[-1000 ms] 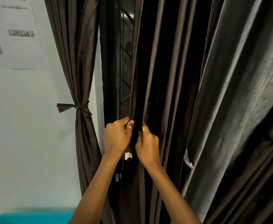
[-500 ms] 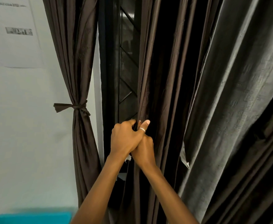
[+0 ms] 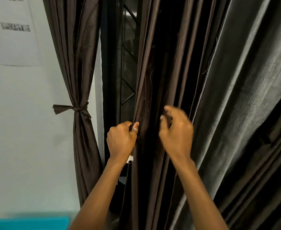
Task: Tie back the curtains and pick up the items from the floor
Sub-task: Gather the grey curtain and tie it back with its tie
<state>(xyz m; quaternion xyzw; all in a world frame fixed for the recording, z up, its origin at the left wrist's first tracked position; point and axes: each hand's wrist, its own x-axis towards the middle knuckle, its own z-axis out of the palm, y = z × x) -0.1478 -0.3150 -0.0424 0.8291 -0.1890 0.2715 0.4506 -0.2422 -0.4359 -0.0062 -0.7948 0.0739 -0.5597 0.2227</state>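
Left of the window (image 3: 128, 63), far side: paper sheet (image 3: 11, 30) on the wall, blue bin (image 3: 28, 223) low beneath it. Nearer the window, left curtain (image 3: 80, 63) is bunched and knotted with its tie (image 3: 77, 109), so that half is done.

At the window's right edge, left hand (image 3: 121, 140) is clenched on the leading edge of the right curtain (image 3: 169, 63), a ringed finger pressed on the hem. White tag (image 3: 130, 159) just below the hand.

Right of the window, right hand (image 3: 176, 135) sits in front of that curtain's folds. Fingers half-curled and blurred, no cloth visibly between them; looks released. Further right of the window, grey cloth (image 3: 244, 97) hangs loose beside the brown folds; can't tell if it's lining or a separate panel.

Step in hand, as I judge it: gathering the right curtain into a bundle, tie not yet on. Next move calls for the right hand to sweep the remaining folds over to the left hand's grip, then wrap a tie round them. No tie is visible for this side. Floor and its items are out of view, so pickup likely comes after.
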